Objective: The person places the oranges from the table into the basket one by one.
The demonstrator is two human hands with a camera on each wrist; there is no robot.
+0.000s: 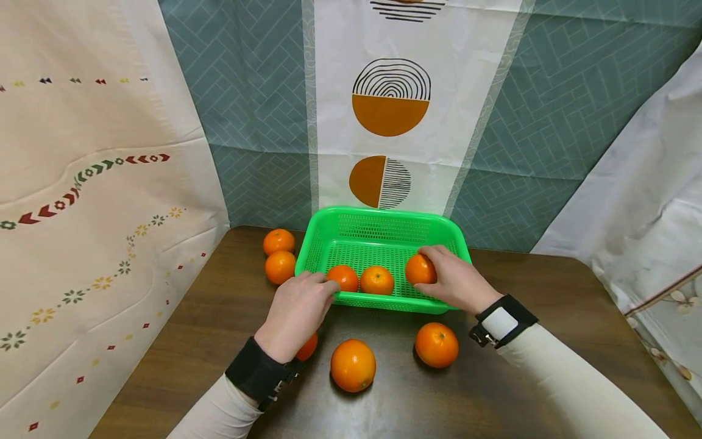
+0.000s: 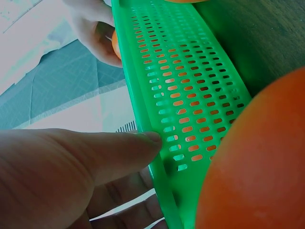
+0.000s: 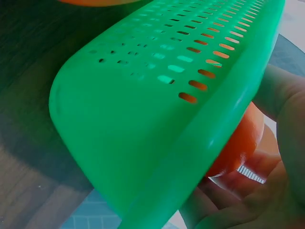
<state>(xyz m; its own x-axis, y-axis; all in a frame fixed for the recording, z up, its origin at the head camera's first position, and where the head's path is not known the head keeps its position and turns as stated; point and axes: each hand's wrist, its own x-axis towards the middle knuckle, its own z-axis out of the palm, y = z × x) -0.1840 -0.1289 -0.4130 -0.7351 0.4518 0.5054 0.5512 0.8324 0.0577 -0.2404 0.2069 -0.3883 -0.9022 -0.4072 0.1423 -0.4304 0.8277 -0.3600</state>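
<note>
A green perforated plastic basket (image 1: 384, 301) stands on the table with three oranges along its near side. At the near left corner my left hand (image 1: 300, 308) holds the basket's rim, its thumb (image 2: 126, 150) on the outer side and the other fingers over the edge. Beside those fingertips lies an orange (image 1: 343, 278), with another orange (image 1: 377, 280) to its right. My right hand (image 1: 457, 280) reaches over the near right part of the basket, its fingers curled round an orange (image 1: 419, 269). In the right wrist view the basket wall partly hides this held orange (image 3: 240, 143).
Left of the basket, two oranges (image 1: 280, 267) lie one behind the other. In front are an orange (image 1: 353, 365), another orange (image 1: 436, 345) and one orange (image 1: 308, 346) partly hidden by my left wrist. A patterned cloth (image 1: 263, 122) hangs behind the wooden table (image 1: 181, 341).
</note>
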